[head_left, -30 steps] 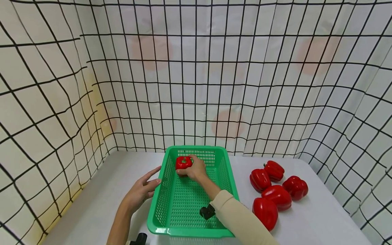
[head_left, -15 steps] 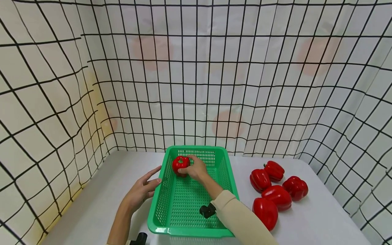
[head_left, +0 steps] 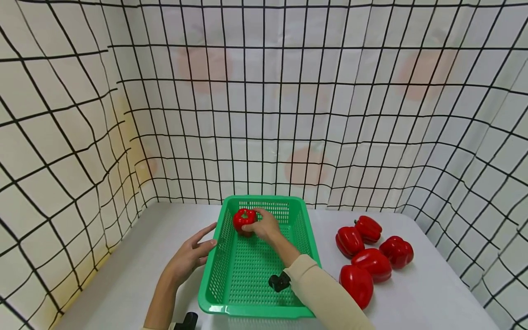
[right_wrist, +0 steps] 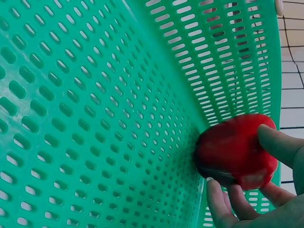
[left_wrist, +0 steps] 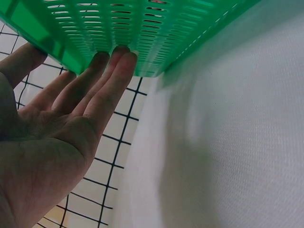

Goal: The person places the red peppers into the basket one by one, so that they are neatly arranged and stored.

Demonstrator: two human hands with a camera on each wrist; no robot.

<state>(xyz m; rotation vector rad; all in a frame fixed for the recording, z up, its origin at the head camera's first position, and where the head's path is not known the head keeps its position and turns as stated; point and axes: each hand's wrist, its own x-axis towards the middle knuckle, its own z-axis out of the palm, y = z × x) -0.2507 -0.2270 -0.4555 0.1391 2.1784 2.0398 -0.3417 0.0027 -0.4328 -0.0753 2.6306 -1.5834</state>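
Since 1.0 s ago, the red pepper (head_left: 244, 220) has shifted slightly toward the basket's 10 o'clock corner. My right hand (head_left: 264, 228) grips it inside the green basket (head_left: 251, 275). My left hand (head_left: 190, 256) lies flat, fingers straight, against the basket's outer wall at 9 o'clock. 5 peppers (head_left: 369, 261) sit on the surface (head_left: 420, 293) at 3 o'clock.

Beige sleeve (head_left: 321, 293), black wrist cameras (head_left: 278, 282)
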